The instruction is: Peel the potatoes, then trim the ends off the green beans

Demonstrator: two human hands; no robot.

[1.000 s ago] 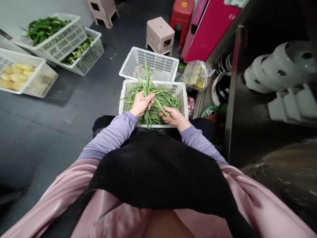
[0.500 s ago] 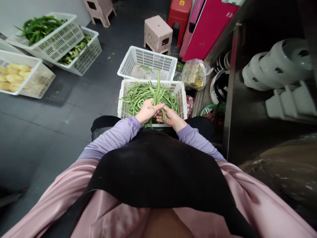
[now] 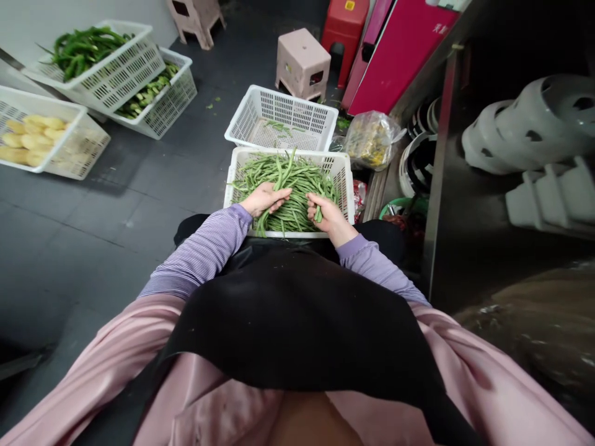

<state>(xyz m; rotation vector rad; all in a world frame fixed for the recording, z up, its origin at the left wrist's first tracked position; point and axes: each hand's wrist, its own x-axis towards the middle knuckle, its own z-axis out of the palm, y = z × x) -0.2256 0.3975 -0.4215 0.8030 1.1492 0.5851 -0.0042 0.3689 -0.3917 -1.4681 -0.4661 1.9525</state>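
Note:
Long green beans (image 3: 297, 214) fill a white plastic basket (image 3: 348, 186) between my knees. Over the left part of the heap, my left hand (image 3: 266, 198) is closed around a small bunch of green beans (image 3: 282, 172), whose ends stick out above and below the fist. To the right, above the same heap, my right hand (image 3: 326, 214) is closed with bean pieces (image 3: 318, 214) showing at its fingers. A gap separates the two hands.
Behind stands a second white basket (image 3: 332, 124) with a few bean bits. Baskets of green peppers (image 3: 88, 49) and peeled potatoes (image 3: 32, 139) stand left. A pale stool (image 3: 304, 56), a red stool (image 3: 346, 28) and a plastic bag (image 3: 374, 139) lie beyond; a metal shelf (image 3: 439, 173) runs along the right.
My hands were together at the beans and have moved apart, the left hand leftward with the bunch, the right hand slightly rightward with bean pieces. The view has shifted slightly.

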